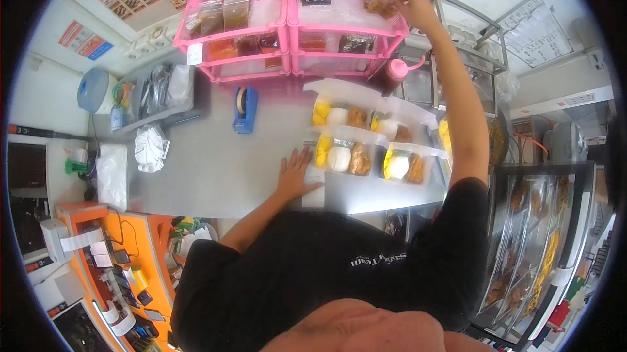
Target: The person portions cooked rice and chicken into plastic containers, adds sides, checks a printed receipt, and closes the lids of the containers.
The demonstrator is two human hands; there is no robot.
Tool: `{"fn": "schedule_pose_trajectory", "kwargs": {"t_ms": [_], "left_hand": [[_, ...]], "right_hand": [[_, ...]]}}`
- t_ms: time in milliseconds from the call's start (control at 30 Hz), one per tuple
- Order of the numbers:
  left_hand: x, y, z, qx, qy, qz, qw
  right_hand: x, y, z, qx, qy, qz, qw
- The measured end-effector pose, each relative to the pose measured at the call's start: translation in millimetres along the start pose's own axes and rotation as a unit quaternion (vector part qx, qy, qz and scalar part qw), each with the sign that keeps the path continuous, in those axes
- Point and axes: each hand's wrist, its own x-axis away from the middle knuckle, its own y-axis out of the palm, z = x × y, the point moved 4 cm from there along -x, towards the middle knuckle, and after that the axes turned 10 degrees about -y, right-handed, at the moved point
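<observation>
My right hand (411, 6) reaches over the right-hand pink plastic basket (289, 24) at the back, its fingers closed on a small clear plastic bag (378, 6) with brownish contents. My left hand (295, 175) lies flat on the steel table (210, 171) with fingers spread, touching a long printed paper slip (314, 186). Right of that hand stand several open white meal boxes (344, 156), holding something yellow, a white mound that looks like rice, and browned fried pieces. Their translucent lids are raised.
A blue tape dispenser (245, 109) stands mid-table. A sauce bottle with a pink cap (396, 75) is by the baskets. To the left are a grey tray of wrapped items (161, 87) and crumpled paper slips (151, 148). A glass food display case (534, 249) stands at right.
</observation>
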Motion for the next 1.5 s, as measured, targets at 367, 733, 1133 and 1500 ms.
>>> {"fn": "schedule_pose_trajectory", "kwargs": {"t_ms": [367, 733, 1133, 1500], "left_hand": [[19.2, -68.3, -2.4, 0.414, -0.025, 0.191, 0.890], [27.3, -173.8, 52.4, 0.777, -0.038, -0.019, 0.629], [-20.0, -143.3, -5.5, 0.886, 0.031, -0.036, 0.461], [11.4, -204.2, 58.4, 0.663, 0.005, 0.009, 0.749]], "right_hand": [[78.3, -44.5, -225.8, -0.367, 0.050, -0.053, 0.927], [190.0, 69.3, -324.4, -0.681, 0.245, -0.049, 0.688], [191.8, 64.0, -306.2, -0.630, 0.315, 0.117, 0.700], [183.9, 57.0, -318.8, -0.493, 0.264, 0.166, 0.812]]}}
